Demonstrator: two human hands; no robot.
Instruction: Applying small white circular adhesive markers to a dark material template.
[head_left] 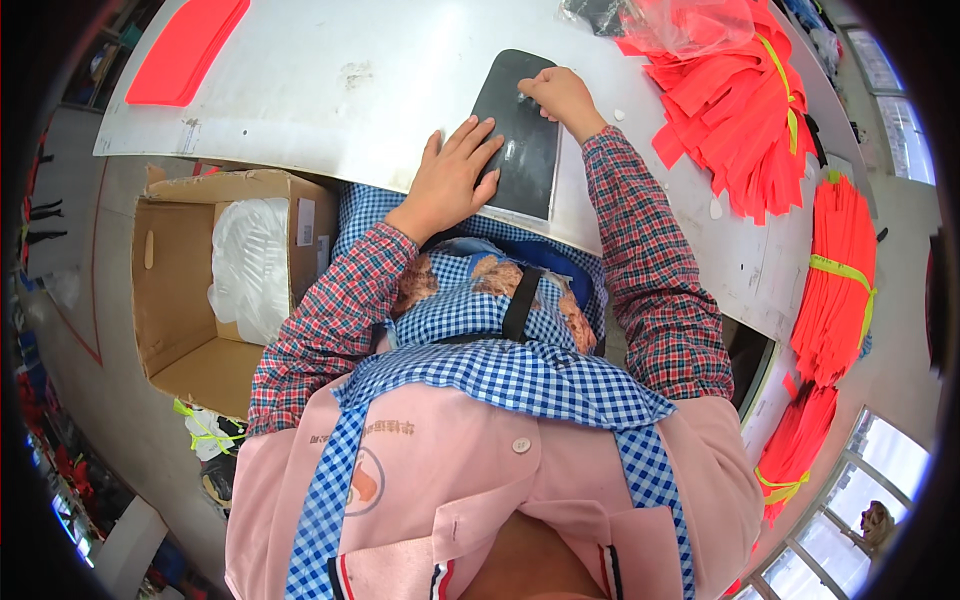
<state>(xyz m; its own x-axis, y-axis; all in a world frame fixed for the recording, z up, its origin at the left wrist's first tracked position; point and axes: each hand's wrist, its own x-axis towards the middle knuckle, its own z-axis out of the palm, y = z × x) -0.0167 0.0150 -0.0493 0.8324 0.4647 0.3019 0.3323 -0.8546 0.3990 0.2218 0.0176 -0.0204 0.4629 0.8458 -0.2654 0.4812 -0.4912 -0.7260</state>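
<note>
A dark, flat panel (520,150) with rounded far corners lies on the white table, its near end at the table edge. My left hand (452,178) rests open, fingers spread, with its fingertips on the panel's left side. Over the panel's far right part, my right hand (562,100) is closed in a pinch, thumb and forefinger together. Whatever is between those fingers is too small to make out. Pale shiny marks show on the dark surface between the two hands.
Bright red-orange flat pieces (188,50) lie at the table's far left. Yellow-tied bundles of red-orange strips (735,110) cover the far right, partly under clear plastic; another tied bundle (838,280) hangs further right. An open cardboard box (165,290) with white plastic inside stands left of my lap.
</note>
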